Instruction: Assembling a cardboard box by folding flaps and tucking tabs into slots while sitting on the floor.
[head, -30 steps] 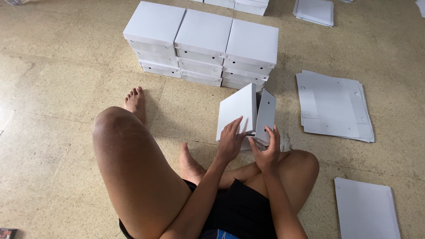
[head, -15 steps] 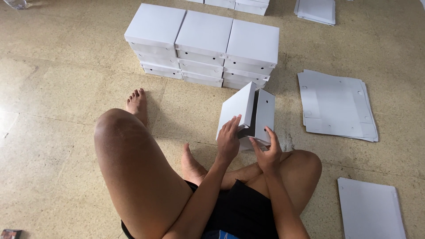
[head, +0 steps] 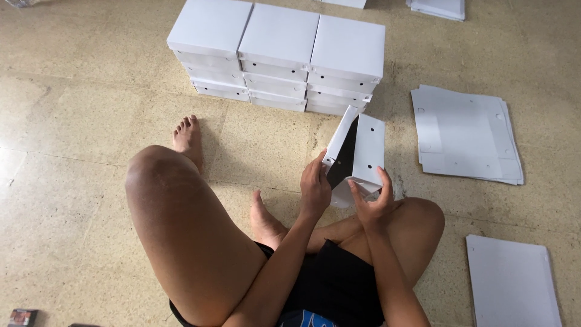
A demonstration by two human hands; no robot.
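Now both hands hold one white cardboard box (head: 358, 152) above the floor (head: 72, 109): left hand (head: 315, 189) grips its left wall, right hand (head: 370, 201) supports underneath.

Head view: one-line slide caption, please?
Both hands, left hand and right hand, hold white box above floor.

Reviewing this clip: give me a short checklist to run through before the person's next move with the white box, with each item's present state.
1. Left hand grips the half-folded white box: ok.
2. Right hand supports the box's lower end: ok.
3. Box walls fully locked: cannot tell.
4. Stack of finished boxes stands even, apart from the hands: ok.
5. Flat blanks lie on the person's right: ok.
6. Floor around the bare feet free of blanks: ok.
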